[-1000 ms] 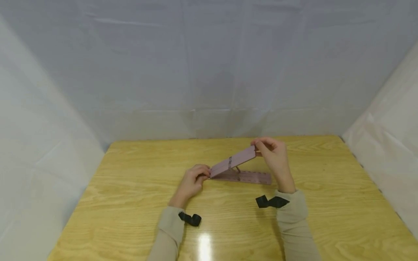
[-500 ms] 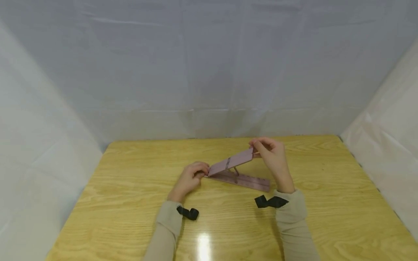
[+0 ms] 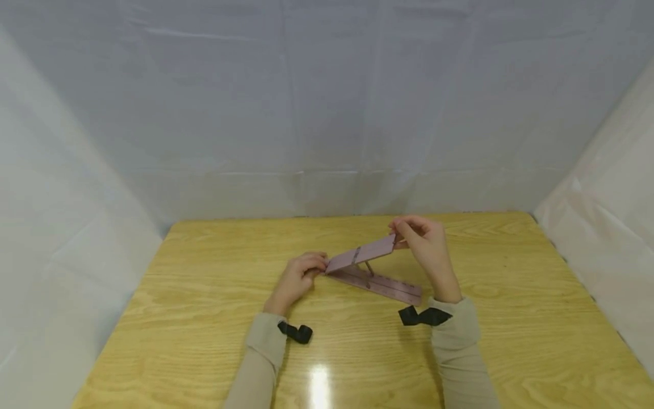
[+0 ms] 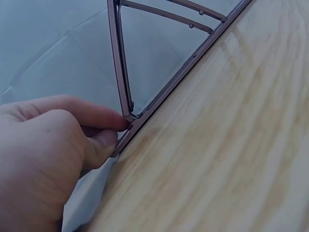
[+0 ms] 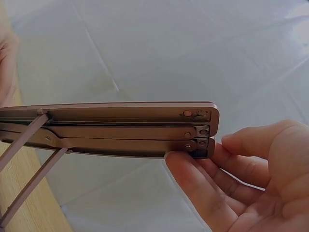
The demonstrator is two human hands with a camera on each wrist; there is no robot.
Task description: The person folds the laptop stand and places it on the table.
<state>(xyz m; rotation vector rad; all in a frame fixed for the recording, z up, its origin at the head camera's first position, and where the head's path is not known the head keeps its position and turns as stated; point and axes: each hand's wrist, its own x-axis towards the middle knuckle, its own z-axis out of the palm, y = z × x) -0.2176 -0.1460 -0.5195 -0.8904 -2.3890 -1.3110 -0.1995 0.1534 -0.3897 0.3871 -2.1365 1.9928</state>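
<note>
A pinkish metal folding laptop stand (image 3: 360, 257) is spread into a wedge, its hinged end to the left. Its lower part (image 3: 390, 286) lies along the wood, while the upper panel slants up to the right on thin struts (image 5: 34, 186). With thumb and index finger my left hand (image 3: 296, 278) pinches the hinge end; the left wrist view shows this grip beside the joint (image 4: 133, 117). My right hand (image 3: 428, 245) holds the raised panel's far end. In the right wrist view, riveted bars (image 5: 120, 133) line that panel's underside, fingers at its rounded corner.
The wooden table (image 3: 204, 341) carries the stand and ends at a pale sheet (image 3: 327, 113) hung behind. More sheeting rises on the left and right. Black straps (image 3: 424, 316) dangle from both sleeve cuffs.
The lower part's right end has swung toward me, widening the gap seen between the two parts. The raised end has dropped slightly and shifted left. Both hands keep their holds.
</note>
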